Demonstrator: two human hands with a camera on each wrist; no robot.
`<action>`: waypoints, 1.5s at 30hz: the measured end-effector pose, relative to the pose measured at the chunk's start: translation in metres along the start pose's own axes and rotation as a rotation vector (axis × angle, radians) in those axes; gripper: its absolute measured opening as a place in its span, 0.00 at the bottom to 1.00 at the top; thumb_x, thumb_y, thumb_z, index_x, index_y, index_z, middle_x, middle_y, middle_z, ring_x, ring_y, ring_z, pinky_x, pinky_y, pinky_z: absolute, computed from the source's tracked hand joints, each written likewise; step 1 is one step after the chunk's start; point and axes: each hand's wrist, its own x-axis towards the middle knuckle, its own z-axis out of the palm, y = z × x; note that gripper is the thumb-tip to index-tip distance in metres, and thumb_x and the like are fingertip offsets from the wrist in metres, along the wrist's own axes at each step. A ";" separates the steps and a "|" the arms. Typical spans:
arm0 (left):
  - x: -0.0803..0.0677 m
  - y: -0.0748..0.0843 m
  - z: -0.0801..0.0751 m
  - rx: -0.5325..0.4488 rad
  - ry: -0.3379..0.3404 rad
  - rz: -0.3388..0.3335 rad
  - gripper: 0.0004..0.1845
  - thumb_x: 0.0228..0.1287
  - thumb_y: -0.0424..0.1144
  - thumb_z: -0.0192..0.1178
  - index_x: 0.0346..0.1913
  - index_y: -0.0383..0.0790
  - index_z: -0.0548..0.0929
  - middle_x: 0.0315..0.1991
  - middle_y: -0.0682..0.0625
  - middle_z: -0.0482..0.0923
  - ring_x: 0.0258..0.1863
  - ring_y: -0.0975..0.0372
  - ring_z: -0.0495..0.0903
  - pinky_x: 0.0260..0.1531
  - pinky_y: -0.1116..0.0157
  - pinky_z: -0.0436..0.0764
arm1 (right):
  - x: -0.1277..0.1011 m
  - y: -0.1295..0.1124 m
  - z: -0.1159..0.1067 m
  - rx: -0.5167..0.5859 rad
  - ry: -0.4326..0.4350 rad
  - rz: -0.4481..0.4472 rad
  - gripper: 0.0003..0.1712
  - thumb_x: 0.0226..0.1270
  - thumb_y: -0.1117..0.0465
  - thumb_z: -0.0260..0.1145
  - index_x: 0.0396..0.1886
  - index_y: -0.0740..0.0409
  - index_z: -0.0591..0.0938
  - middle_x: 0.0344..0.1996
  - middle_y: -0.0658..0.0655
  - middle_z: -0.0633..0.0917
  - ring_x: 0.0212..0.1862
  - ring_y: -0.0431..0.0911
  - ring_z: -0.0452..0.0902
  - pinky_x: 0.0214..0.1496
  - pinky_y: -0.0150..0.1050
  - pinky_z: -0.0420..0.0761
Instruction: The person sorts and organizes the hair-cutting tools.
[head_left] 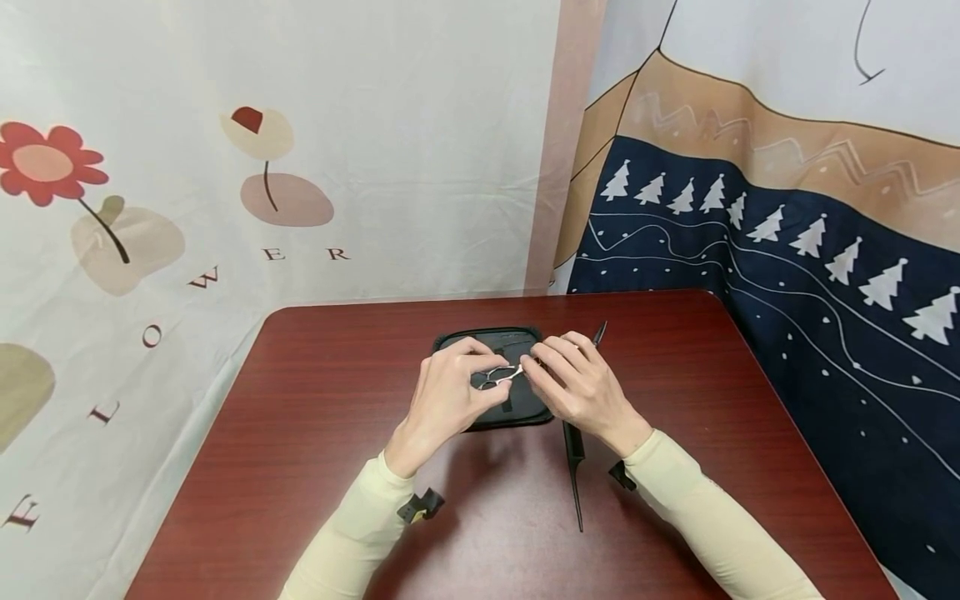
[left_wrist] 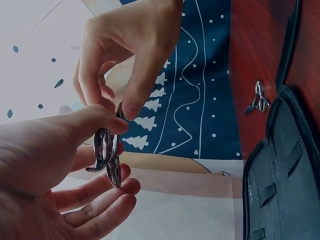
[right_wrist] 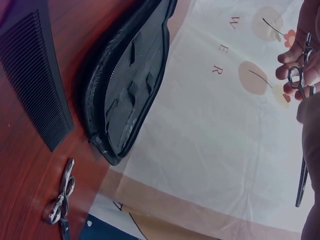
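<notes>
Two hands share the scissors [head_left: 501,377] above the open black case [head_left: 525,406]: left hand [head_left: 448,398] grips the finger rings, right hand [head_left: 577,385] pinches the blade end, long axis running left-right between them.

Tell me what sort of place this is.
Probably a staged recording corner in a room, not a salon: printed cloth backdrops hang behind a small red-brown table, where two hands hold scissors over an open black case beside a comb.

Left backdrop cloth [head_left: 375,125]: scattered letters "F L O W E R".
</notes>
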 end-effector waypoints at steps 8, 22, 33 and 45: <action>-0.001 -0.002 0.000 0.026 0.001 0.006 0.10 0.61 0.40 0.82 0.45 0.48 0.99 0.42 0.53 0.92 0.35 0.57 0.90 0.31 0.61 0.86 | -0.001 0.000 -0.001 0.048 -0.105 0.059 0.25 0.74 0.51 0.73 0.62 0.62 0.89 0.68 0.67 0.89 0.68 0.62 0.86 0.75 0.63 0.82; -0.004 -0.016 0.002 0.062 0.025 0.023 0.09 0.59 0.39 0.82 0.43 0.48 0.99 0.41 0.51 0.92 0.32 0.55 0.90 0.30 0.57 0.87 | -0.008 0.004 -0.008 0.226 -0.328 0.261 0.52 0.67 0.35 0.76 0.83 0.56 0.75 0.87 0.65 0.70 0.87 0.65 0.65 0.95 0.63 0.56; -0.013 -0.041 -0.003 0.067 0.026 -0.032 0.09 0.60 0.39 0.81 0.44 0.47 0.99 0.42 0.50 0.92 0.30 0.57 0.88 0.28 0.58 0.84 | -0.023 0.010 -0.014 0.348 -0.374 0.424 0.52 0.77 0.27 0.66 0.88 0.53 0.70 0.90 0.62 0.66 0.88 0.63 0.61 0.97 0.60 0.50; -0.028 -0.069 -0.012 0.073 0.024 -0.106 0.08 0.61 0.39 0.80 0.43 0.46 0.99 0.42 0.50 0.92 0.29 0.59 0.86 0.30 0.63 0.80 | -0.040 0.011 -0.015 0.373 -0.482 0.542 0.58 0.63 0.37 0.81 0.89 0.51 0.70 0.88 0.61 0.69 0.87 0.62 0.63 0.91 0.72 0.59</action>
